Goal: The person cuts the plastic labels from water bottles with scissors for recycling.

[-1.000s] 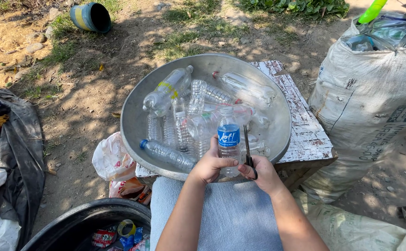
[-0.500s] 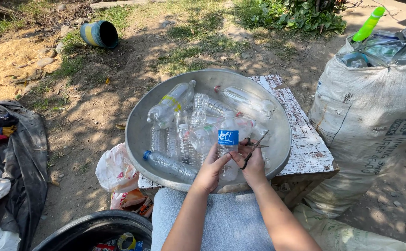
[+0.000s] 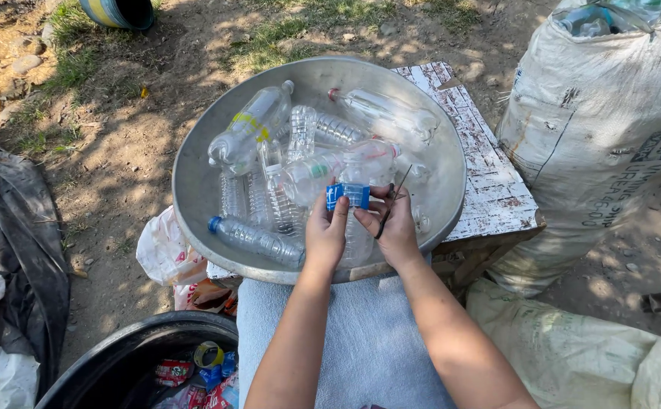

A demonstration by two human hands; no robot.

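Observation:
A clear plastic bottle with a blue label [image 3: 351,198] stands over the near side of a large metal basin [image 3: 201,182]. My left hand [image 3: 326,231] grips the bottle's body and pinches the left end of the label. My right hand [image 3: 392,225] holds the label's right end and also carries small dark scissors [image 3: 388,208], blades pointing up. Several more clear bottles lie in the basin, one with a yellow label [image 3: 249,127], one with a blue cap [image 3: 252,240].
The basin rests on a worn white wooden stand [image 3: 489,182]. A large white sack [image 3: 595,129] of bottles stands at right. A black tub [image 3: 148,363] with scraps sits lower left, a white bag [image 3: 165,250] beside it. A grey cloth [image 3: 360,348] covers my lap.
The view has drawn closer. Both hands have shifted up the bottle to its blue label, and the scissors have tilted from beside the bottle into my right palm.

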